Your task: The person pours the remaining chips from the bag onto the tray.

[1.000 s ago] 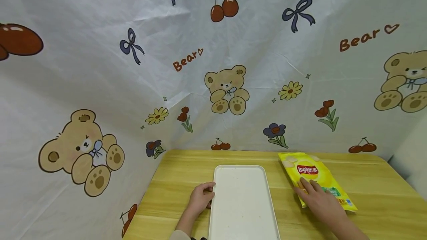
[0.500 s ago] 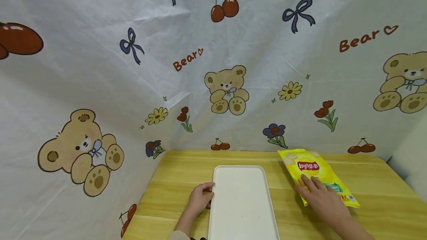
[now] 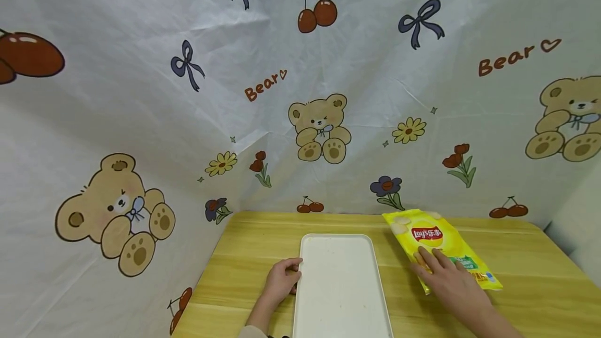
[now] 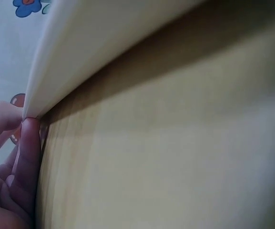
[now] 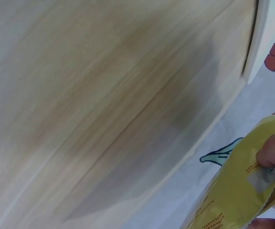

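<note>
Cloth [image 3: 220, 103]: white, printed with bears, bows, cherries and flowers; hung along the left and behind the tabletop.

Tabletop [image 3: 246, 254]: wood-grained, carrying the tray.

Left hand [image 3: 283, 279]: at the tray's left side. Thumb and fingers [image 4: 30, 148] pinch the rim, one above and one below. Its work appears to be steadying; a light, constant pinch should serve, without tipping that edge up.

Tray [image 3: 338, 291]: off-white, oblong, low-rimmed, long side running away from the person; a few small specks on its floor. Near end cut off by the frame.

Packet [image 3: 453, 249]: yellow, red Lay's label, to the right of the tray and apart from it, slanted. Its shadow [image 5: 189, 109] falls on the tabletop away from it, so it is judged to be held up.

Right hand [image 3: 453, 286]: grasping the packet, fingers over the printed face, thumb [image 5: 273, 148] on the opposite face. For good handling, hold firmly enough to stop slipping yet gently enough to spare any brittle contents; keep the packet level and high enough to pass any rim without catching.
</note>
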Available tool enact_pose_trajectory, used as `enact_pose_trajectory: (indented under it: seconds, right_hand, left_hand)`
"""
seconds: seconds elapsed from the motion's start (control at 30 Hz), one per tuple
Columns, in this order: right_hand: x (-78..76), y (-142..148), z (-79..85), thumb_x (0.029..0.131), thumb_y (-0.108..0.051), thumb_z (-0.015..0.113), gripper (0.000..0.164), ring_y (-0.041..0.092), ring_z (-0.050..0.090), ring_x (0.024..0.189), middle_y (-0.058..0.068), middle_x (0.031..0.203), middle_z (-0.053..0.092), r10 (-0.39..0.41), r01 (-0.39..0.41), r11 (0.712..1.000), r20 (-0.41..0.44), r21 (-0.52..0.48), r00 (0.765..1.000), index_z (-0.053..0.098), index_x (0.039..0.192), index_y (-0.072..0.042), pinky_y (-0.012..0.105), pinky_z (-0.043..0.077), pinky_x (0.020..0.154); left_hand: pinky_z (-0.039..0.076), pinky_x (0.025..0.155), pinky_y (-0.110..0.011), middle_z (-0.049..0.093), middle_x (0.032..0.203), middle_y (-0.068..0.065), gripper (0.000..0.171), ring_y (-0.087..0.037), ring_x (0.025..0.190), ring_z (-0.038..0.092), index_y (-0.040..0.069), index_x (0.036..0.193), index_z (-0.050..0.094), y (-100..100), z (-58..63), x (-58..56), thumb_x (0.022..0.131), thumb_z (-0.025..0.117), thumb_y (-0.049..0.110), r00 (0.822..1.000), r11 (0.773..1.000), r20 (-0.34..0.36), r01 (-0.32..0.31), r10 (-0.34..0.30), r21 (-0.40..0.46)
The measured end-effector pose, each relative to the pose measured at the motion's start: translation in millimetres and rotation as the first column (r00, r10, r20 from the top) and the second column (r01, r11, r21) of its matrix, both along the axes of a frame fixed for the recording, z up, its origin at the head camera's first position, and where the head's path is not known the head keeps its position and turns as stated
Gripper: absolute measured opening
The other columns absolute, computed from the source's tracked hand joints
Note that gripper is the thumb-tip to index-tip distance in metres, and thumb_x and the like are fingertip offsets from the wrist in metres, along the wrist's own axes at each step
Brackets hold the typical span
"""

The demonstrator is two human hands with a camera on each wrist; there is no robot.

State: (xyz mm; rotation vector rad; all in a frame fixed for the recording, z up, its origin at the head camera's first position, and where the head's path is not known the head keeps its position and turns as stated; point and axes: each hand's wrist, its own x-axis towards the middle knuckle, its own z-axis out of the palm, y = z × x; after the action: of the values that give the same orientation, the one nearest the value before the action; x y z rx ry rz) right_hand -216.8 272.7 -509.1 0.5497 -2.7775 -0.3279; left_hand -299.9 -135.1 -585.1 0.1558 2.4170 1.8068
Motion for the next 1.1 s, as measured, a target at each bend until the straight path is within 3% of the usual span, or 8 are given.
enact_pose_trajectory:
  seconds: [0.3, 1.1]
  right_hand:
    - [3.3, -6, 5.5, 0.067, 0.001, 0.082, 0.072, 0.04, 0.048, 0.125, 0.011, 0.145, 0.047, 0.019, -0.019, 1.0, 0.013, -0.008, 1.0, 0.056, 0.127, -0.027, 0.067, 0.048, 0.084]
    - [11.7, -19, 11.5, 0.072, -0.003, 0.08, 0.068, 0.038, 0.049, 0.126, 0.01, 0.146, 0.045, 0.116, -0.115, 0.993, -0.057, 0.015, 0.992, 0.055, 0.13, -0.028, 0.066, 0.049, 0.085]
  left_hand:
    - [0.052, 0.045, -0.027, 0.056, 0.099, -0.008, 0.037, -0.011, 0.057, 0.049, 0.008, 0.124, 0.064, -1, -1.5, -0.7, 0.087, 0.062, 0.004, 1.0, 1.0, -0.011, 0.0, 0.0, -0.019]
    - [0.052, 0.045, -0.028, 0.056, 0.099, -0.007, 0.036, -0.011, 0.056, 0.05, 0.009, 0.123, 0.065, -1, -3.2, -2.9, 0.087, 0.063, 0.005, 1.0, 1.0, -0.018, 0.001, -0.001, -0.025]
